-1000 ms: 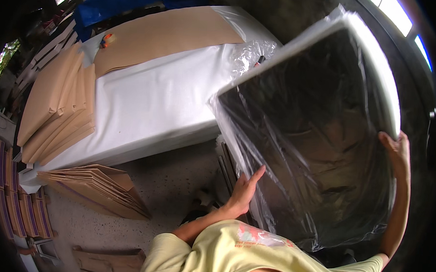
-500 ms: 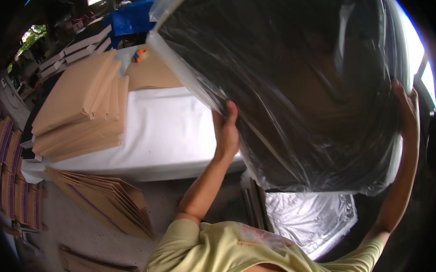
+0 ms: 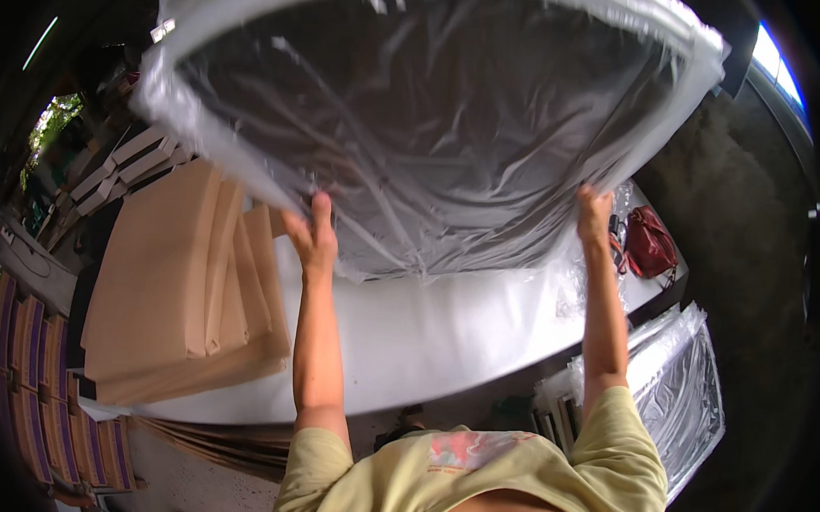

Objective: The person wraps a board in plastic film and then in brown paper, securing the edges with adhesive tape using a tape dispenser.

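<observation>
A large dark rectangular panel with a pale border, wrapped in clear plastic film (image 3: 452, 121), is held up in front of me, tilted over the white table (image 3: 424, 344). My left hand (image 3: 315, 238) is closed on its left edge, thumb on the face toward me. On the right edge, my right hand (image 3: 595, 214) grips the film-covered border. The fingers behind the panel are partly hidden. What the panel is exactly, I cannot make out.
Brown cardboard sheets (image 3: 153, 281) are stacked on the table's left. A dark red bag (image 3: 651, 241) lies at its right end. More film-wrapped panels (image 3: 679, 387) lean at the lower right. Flattened cartons (image 3: 219, 440) stand below the table; boxes (image 3: 32, 423) are piled far left.
The wrapped panel has swung leftward over the table and turned to face me more squarely. Both hands moved with it, keeping their hold. The red bag has come into view.
</observation>
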`<state>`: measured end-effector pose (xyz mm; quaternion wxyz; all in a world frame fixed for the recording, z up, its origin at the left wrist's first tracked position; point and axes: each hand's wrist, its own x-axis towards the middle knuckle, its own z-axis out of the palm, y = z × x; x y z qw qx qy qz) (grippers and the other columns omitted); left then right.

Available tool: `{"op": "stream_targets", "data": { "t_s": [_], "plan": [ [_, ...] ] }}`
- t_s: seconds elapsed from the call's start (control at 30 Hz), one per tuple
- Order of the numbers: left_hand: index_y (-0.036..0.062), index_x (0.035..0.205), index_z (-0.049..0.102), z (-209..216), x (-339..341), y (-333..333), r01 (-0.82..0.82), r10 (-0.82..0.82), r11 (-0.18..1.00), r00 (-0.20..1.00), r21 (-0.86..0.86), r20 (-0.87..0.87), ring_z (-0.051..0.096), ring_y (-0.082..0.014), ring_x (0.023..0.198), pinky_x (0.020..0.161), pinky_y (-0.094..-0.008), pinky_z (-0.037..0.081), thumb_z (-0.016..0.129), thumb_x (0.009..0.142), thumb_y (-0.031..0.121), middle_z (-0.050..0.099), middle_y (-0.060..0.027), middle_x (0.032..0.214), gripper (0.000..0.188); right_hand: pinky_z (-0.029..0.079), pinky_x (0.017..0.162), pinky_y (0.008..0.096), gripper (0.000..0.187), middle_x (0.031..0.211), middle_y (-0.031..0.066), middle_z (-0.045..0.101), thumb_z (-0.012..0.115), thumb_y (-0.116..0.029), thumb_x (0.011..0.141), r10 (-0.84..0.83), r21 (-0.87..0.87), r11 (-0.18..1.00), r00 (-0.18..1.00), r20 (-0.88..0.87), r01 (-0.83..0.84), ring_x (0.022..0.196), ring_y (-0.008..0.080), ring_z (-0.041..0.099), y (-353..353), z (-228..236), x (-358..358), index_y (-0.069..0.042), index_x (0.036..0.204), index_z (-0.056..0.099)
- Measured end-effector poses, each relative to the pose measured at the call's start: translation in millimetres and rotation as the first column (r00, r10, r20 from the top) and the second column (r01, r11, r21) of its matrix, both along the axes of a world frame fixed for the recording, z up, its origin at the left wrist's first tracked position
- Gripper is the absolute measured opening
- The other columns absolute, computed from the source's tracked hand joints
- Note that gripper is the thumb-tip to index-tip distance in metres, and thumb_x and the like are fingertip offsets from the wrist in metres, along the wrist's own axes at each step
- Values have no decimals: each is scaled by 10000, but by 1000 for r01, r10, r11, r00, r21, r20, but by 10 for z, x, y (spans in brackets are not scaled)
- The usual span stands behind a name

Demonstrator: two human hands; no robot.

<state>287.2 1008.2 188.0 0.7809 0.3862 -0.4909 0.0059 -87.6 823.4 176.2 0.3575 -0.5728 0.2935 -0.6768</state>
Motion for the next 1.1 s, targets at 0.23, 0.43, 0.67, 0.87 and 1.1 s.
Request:
{"op": "stream_targets", "data": {
  "t_s": [0.23, 0.43, 0.67, 0.87, 1.1],
  "plan": [
    [-49, 1296, 318, -1369, 411, -211, 114, -103, 991, 985, 70, -142, 338, -252, 1232, 1029, -366, 252, 605, 776, 477, 350, -140, 1335, 794, 446, 737, 296, 519, 1004, 61, 566, 741, -192, 628, 265, 238, 937, 964, 0, -258, 859, 152, 538, -195, -793, 236, 9, 1060, 534],
    [38, 1371, 252, -2466, 1096, -277, 336, -201, 916, 857, 219, -475, 272, -268, 1295, 1078, -417, 211, 482, 668, 763, 271, -92, 1419, 1036, 433, 693, 267, 435, 796, 16, 600, 797, -326, 617, 487, 474, 801, 858, -160, -366, 749, 119, 544, -482, -1708, 144, -17, 861, 612],
    [72, 1399, 198, -2135, 832, -236, 324, -264, 940, 891, 110, -369, 233, -294, 1311, 1086, -453, 181, 429, 671, 790, 248, -99, 1433, 1048, 437, 689, 266, 480, 776, 14, 598, 786, -387, 620, 534, 355, 810, 837, -119, -466, 721, 120, 544, -709, -1391, 370, -6, 849, 604],
    [-42, 1355, 208, -2553, 574, -368, 49, 59, 936, 955, 348, -292, 319, -307, 1244, 1041, -442, 257, 680, 571, 610, 291, -187, 1372, 1124, 479, 764, 298, 582, 870, 80, 639, 867, -290, 512, 403, 299, 880, 913, -60, -368, 817, 150, 601, -568, -1186, 589, 24, 928, 608],
    [-129, 1223, 382, -2917, 699, -556, -420, 493, 590, 864, 689, 104, 454, -355, 1119, 955, -432, 359, 771, 554, 560, 436, -246, 1245, 1036, 480, 771, 313, 666, 903, 111, 656, 885, -286, 474, 245, 255, 951, 930, -274, -176, 817, 180, 618, -892, -1740, 823, 47, 972, 592]
  ]
}}
